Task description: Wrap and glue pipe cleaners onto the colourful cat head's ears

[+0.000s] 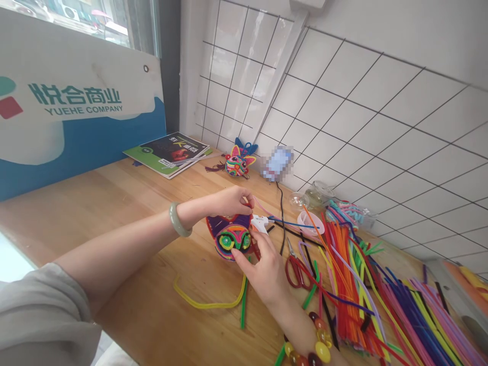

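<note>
A colourful animal face made of wound pipe cleaners, with purple ears and shiny green eyes, is held upright just above the wooden table. My right hand grips its lower right side, thumb across the front below the eyes. My left hand has its fingertips pinched together at the red-edged right ear; whether a small piece lies between them is hidden. Directly behind the face sits a white glue gun, partly covered. A bent yellow pipe cleaner and a green one lie in front.
Red-handled scissors lie right of my right hand. Bundles of pipe cleaners spread across the right side. Towards the wall stand a finished animal head, a blurred phone with a cable, and magazines. A pink dish sits behind the scissors.
</note>
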`<state>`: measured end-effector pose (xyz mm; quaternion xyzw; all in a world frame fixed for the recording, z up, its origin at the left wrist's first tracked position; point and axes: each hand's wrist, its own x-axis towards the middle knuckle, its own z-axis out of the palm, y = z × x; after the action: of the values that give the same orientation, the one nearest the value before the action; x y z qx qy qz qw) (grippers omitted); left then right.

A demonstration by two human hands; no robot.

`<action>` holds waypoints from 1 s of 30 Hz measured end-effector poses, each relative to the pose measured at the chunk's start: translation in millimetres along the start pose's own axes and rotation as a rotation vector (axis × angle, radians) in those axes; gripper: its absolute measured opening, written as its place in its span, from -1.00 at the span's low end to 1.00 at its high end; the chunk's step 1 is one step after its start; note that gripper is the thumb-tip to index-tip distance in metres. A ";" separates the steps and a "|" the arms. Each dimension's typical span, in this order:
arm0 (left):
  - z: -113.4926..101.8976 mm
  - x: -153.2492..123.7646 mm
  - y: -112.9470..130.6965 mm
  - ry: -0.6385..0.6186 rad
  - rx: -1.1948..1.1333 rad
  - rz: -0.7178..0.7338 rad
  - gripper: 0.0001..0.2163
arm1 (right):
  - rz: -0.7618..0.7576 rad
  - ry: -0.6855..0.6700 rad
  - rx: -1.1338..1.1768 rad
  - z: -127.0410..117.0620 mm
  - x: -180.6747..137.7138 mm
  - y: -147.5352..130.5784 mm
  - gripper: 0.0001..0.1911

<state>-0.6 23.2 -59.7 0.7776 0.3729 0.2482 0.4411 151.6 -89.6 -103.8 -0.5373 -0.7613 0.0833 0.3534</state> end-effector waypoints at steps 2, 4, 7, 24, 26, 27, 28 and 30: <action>0.3 -0.9 0.6 0.000 -0.043 -0.021 -0.76 | 0.004 -0.014 0.012 -1.2 0.3 -1.1 -0.49; 0.4 -2.1 2.4 0.016 -0.087 -0.038 -0.67 | 0.005 -0.027 0.023 -2.7 0.9 -2.5 -0.52; -0.7 -4.1 6.6 0.023 -0.163 -0.052 -0.53 | 0.005 -0.028 0.034 -4.1 1.5 -3.6 -0.55; -7.7 -1.5 -0.8 -0.046 -0.239 -0.134 -0.49 | 0.004 -0.028 0.015 -2.1 0.3 -0.8 -0.50; -6.6 0.0 -2.3 -0.031 -0.213 -0.125 -0.52 | 0.005 -0.028 0.014 -2.2 0.5 -1.2 -0.49; -6.0 0.6 -2.6 -0.023 -0.189 -0.116 -0.53 | 0.005 -0.031 0.016 -2.3 0.6 -1.4 -0.49; -5.4 1.0 -2.7 -0.020 -0.159 -0.105 -0.53 | 0.005 -0.036 0.019 -2.5 0.6 -1.5 -0.50; -4.4 1.3 -2.6 -0.024 -0.093 -0.082 -0.54 | 0.007 -0.047 0.025 -2.8 0.5 -1.6 -0.50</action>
<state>-3.9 27.3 -59.7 0.7433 0.3871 0.2376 0.4912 152.1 -90.6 -100.7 -0.5334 -0.7664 0.1068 0.3416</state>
